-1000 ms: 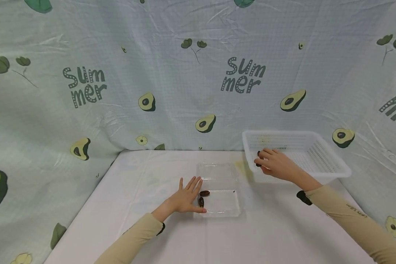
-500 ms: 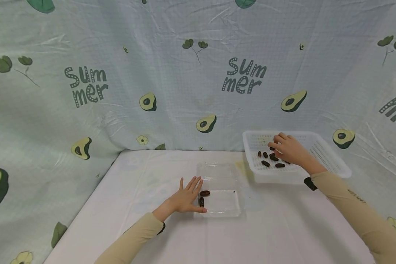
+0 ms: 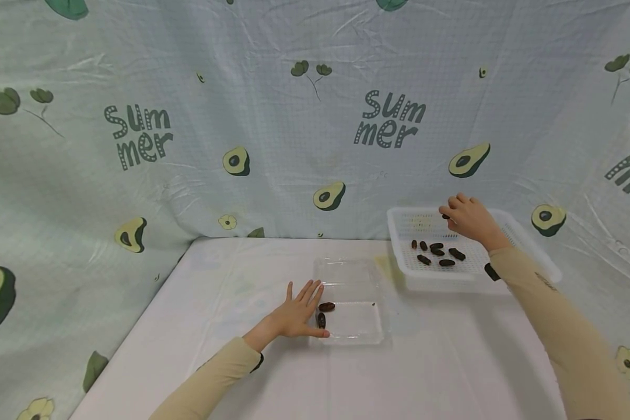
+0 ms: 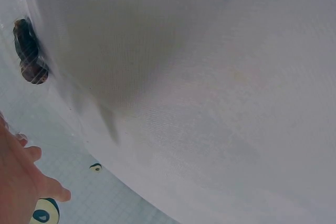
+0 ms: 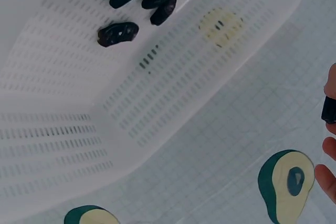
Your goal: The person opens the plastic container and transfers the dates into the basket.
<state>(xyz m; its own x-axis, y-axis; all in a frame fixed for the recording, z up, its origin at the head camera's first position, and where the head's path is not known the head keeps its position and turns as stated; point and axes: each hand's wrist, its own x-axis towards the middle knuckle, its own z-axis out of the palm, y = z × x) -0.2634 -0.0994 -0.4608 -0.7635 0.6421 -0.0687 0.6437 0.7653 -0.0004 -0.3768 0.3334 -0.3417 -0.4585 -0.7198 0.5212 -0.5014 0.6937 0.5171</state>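
My left hand lies with fingers spread at the left side of an open, clear plastic box. Two dark brown dates, one lying crosswise and one lengthwise, sit near the box's left wall. Up over the back of a white perforated basket, my right hand pinches a dark date between thumb and fingers. Below it, several more dates lie spread on the basket floor. In the left wrist view, dates show through the clear plastic.
The box's raised clear lid stands on its far side. A white cloth covers the table. Close behind the basket hangs a pale curtain printed with avocados. The basket stands at the table's back right.
My right hand has moved right and up from the basket's left part, now with a date pinched. The dates its fingers covered show again. My left hand has stayed in place.
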